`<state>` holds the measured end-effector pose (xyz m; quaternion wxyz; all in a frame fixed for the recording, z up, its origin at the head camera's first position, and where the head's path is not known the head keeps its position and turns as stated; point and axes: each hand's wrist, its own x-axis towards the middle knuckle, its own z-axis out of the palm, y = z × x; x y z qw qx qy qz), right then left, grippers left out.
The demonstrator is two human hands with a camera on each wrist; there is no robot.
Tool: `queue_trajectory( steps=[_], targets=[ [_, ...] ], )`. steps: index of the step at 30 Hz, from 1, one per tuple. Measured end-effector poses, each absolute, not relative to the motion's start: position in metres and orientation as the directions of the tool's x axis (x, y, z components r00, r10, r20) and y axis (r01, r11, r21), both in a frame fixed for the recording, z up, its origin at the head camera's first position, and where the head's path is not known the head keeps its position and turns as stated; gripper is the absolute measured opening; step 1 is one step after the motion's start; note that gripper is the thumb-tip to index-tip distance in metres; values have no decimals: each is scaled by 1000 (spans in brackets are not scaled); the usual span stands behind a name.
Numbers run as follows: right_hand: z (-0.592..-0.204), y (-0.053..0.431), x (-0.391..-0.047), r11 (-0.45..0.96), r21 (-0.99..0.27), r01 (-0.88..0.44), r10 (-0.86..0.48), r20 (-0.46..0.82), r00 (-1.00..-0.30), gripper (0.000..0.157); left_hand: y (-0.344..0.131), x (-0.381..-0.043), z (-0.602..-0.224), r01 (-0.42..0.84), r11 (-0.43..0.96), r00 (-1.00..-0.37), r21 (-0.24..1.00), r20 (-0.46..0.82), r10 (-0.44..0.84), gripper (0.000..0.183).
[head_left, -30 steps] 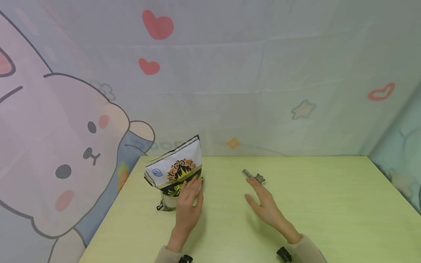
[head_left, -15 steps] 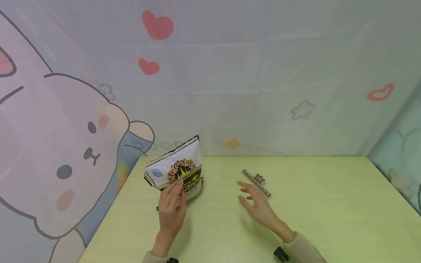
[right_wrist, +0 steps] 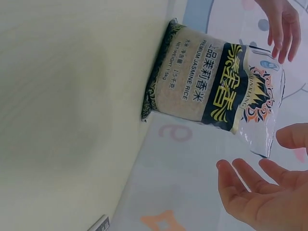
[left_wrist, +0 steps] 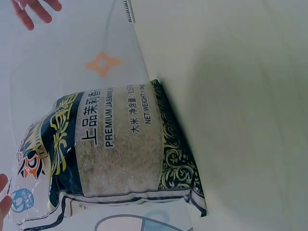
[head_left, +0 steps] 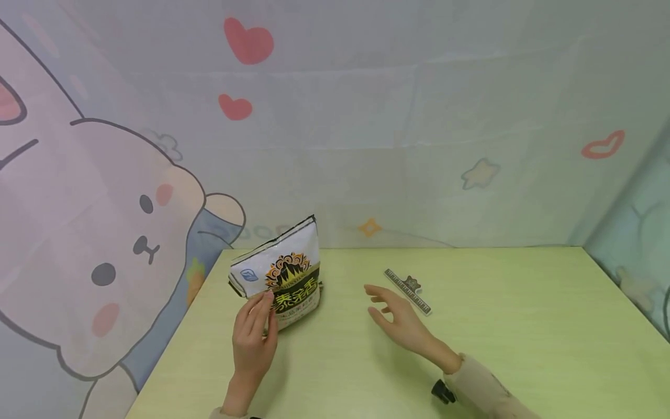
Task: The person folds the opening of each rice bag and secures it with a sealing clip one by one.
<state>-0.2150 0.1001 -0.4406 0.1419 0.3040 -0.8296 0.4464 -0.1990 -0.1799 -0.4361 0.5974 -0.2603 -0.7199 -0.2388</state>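
Note:
A bag of jasmine rice [head_left: 293, 273] stands upright at the left of the table, its white top leaning over and its clear lower part showing the grains. My left hand [head_left: 253, 337] is raised in front of the bag's left side, fingers loosely bent and holding nothing. To the right of the bag my right hand [head_left: 400, 320] hovers over the table, fingers spread and relaxed, also with nothing in it. In the right wrist view the right hand [right_wrist: 264, 187] appears near the bag's top, with the left hand [right_wrist: 281, 26] on its far side.
A ruler-patterned clip [head_left: 408, 291] with a bear-shaped handle lies on the table [head_left: 523, 326] just beyond the right hand. Behind the table hangs a cartoon backdrop [head_left: 345, 128] with a rabbit and hearts.
My left hand has moved left across the bag's front, uncovering its lettering. My right hand has shifted left, away from the clip, which shows fully now. The bag has stayed in place.

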Motion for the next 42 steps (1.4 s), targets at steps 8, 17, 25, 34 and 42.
queue_trajectory(
  steps=[8, 17, 25, 34, 42],
  targets=[
    [-431, 97, -217, 434, -649, -625, -389, 491, -780, 34, -188, -197, -439, 674, 737, -123, 61, 992, 30, 25],
    [-422, 90, -219, 441, -638, -632, -408, 484, -774, 27, -185, -192, -432, 653, 702, -183, 283, 959, -216, 31],
    [-417, 85, -220, 430, -643, -634, -398, 495, -772, 25, -189, -195, -434, 638, 681, -228, 360, 933, -280, 41],
    [-404, 76, -225, 432, -640, -635, -385, 506, -772, 24, -198, -199, -444, 513, 646, -476, 565, 814, -333, 65],
    [-392, 67, -231, 430, -630, -646, -408, 503, -762, 22, -193, -197, -439, 441, 575, -601, 689, 702, -381, 66]
  ],
)
